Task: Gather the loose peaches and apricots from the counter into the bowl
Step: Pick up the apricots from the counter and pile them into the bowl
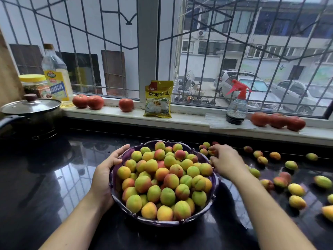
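Pickup step was in hand: your left hand [108,164] gripped the rim of the bowl [215,184], already heaped, mid-surface. Your right hand [223,162] curled its fingers over a small cluster of fruit [204,148] just beside the rim; actual hold unclear. Next you needed to lift those in, then reach the scattered fruit [281,181] further right on the surface [45,177]

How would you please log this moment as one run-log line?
left hand: holds bowl rim | right hand: picking loose fruit beside bowl | bowl: heaped | counter: fruit left
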A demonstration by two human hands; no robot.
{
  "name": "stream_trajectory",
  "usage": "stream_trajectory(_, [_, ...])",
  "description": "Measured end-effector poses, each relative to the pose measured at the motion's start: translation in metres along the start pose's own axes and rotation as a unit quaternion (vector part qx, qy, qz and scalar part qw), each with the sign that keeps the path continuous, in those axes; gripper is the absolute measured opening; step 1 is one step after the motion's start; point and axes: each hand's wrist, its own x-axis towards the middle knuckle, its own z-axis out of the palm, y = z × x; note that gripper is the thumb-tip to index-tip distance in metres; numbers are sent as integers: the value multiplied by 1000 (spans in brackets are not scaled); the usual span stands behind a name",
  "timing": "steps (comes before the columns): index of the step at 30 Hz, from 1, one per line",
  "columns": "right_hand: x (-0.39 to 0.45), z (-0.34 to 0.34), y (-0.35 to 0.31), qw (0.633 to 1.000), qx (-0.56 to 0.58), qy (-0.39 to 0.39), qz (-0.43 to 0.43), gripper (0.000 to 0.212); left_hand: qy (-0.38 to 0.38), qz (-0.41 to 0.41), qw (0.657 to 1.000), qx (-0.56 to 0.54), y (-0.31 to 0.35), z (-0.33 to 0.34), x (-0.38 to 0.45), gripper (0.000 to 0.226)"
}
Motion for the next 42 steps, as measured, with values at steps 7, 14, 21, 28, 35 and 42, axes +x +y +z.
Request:
stream_trajectory(7, [-13,36,-3,998,-52,40,-26,19,-22,-6,1000,18,0,1,4,75])
stream_trajectory(14, [-21,35,3,993,76,87,-11,25,-11,-1,999,44,-4,10,-1,54])
stream_trajectory(21, [-24,-15,13,969,221,102,33,18,-7,-8,999,49,-12,18,-7,47])
stream_trajectory(28, [-63,-53,25,841,537,-22,67,18,-10,4,997,80,-21,20,-13,47])
stream_trajectory(35, [-118,-64,29,813,574,-93,12,28,-22,10,997,78,-21,17,-13,46])
stream_trajectory(42, [-128,-70,27,806,577,-129,-12,34,-47,14,996,77,-21,14,-16,45])
